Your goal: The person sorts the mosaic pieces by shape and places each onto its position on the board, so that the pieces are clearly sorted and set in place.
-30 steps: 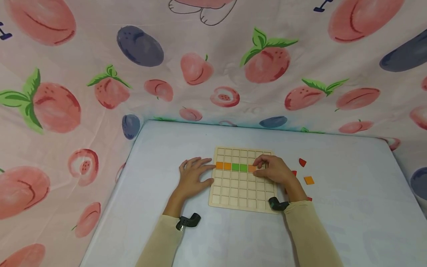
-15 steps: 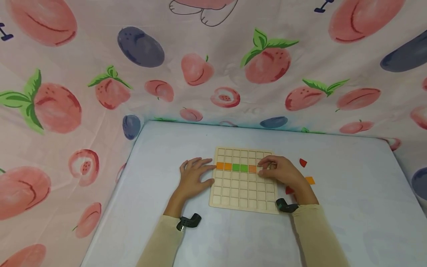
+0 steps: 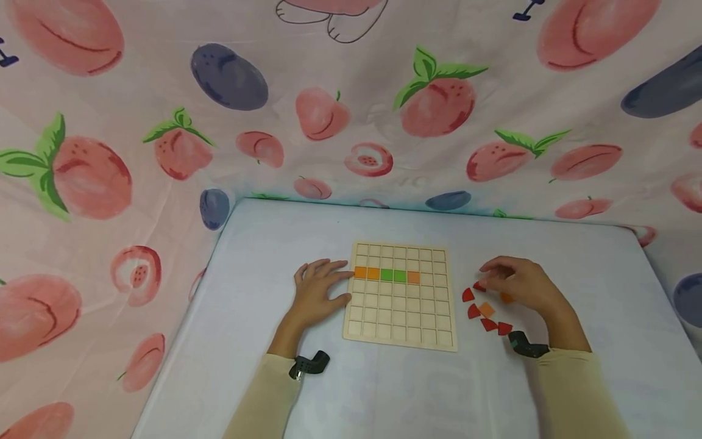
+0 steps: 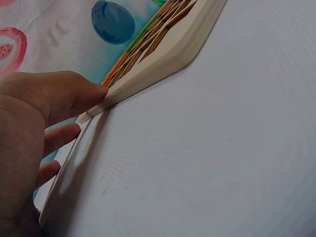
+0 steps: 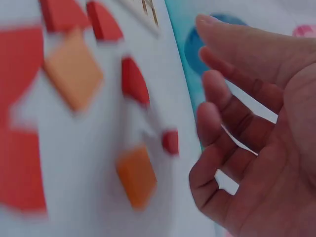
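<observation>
White tabletop [image 3: 274, 235]: splayed left hand [image 3: 315, 294] touches gridded wooden board [image 3: 400, 314]; right hand [image 3: 525, 284], fingers apart, near wedges [image 3: 474, 311].

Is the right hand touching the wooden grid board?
Apart. The head view shows a strip of white tabletop between the right hand and the wooden grid board.

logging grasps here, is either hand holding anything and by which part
Nothing is held: the right hand is empty; the left hand only touches the wooden board at its left edge.
</observation>
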`<state>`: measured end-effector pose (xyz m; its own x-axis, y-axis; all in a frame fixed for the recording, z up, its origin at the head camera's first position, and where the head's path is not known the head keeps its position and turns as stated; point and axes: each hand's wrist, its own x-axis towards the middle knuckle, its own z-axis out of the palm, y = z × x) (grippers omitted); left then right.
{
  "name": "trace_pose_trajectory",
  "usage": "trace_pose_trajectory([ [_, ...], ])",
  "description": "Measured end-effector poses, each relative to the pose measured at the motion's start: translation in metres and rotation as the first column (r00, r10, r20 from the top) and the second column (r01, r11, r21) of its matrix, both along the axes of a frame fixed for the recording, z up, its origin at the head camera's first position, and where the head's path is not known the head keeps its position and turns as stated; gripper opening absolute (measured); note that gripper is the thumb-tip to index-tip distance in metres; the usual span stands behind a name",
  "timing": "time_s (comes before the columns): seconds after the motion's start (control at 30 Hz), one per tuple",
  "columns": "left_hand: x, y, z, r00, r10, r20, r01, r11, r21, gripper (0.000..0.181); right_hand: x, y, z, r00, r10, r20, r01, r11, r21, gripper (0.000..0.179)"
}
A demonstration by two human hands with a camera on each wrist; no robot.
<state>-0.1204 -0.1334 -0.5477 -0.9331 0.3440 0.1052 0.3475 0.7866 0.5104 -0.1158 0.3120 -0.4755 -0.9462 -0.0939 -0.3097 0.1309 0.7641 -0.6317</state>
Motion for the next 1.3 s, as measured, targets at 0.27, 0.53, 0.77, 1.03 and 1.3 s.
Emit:
trace_pose_trajectory([
  [0.27, 0.001, 0.000, 0.001, 1.000, -0.003, 0.006, 0.003, 1.000, 0.014, 0.046, 0.011, 0.035, -0.003, 0.999, 0.046, 0.022, -0.049, 0.988, 0.147, 0.047],
  [0.53, 0.001, -0.001, 0.002, 1.000, -0.005, 0.011, 0.005, 1.000, 0.007, 0.047, 0.018, 0.047, -0.011, 0.997, 0.080, -0.002, -0.078, 0.980, 0.184, 0.045],
  [0.77, 0.001, 0.000, 0.002, 1.000, -0.009, 0.003, 0.009, 1.000, 0.014, 0.046, 0.019, 0.047, -0.016, 0.994, 0.102, -0.035, -0.094, 0.980, 0.177, 0.040],
  [1.03, 0.000, 0.001, 0.001, 1.000, -0.012, 0.015, 0.012, 1.000, 0.004, 0.047, 0.020, 0.048, -0.020, 0.994, 0.100, -0.053, -0.088, 0.978, 0.187, 0.038],
  [1.3, 0.000, 0.000, 0.001, 1.000, -0.007, 0.021, 0.007, 1.000, 0.001, 0.047, 0.019, 0.040, -0.023, 0.994, 0.075, -0.079, -0.060, 0.983, 0.176, 0.041],
])
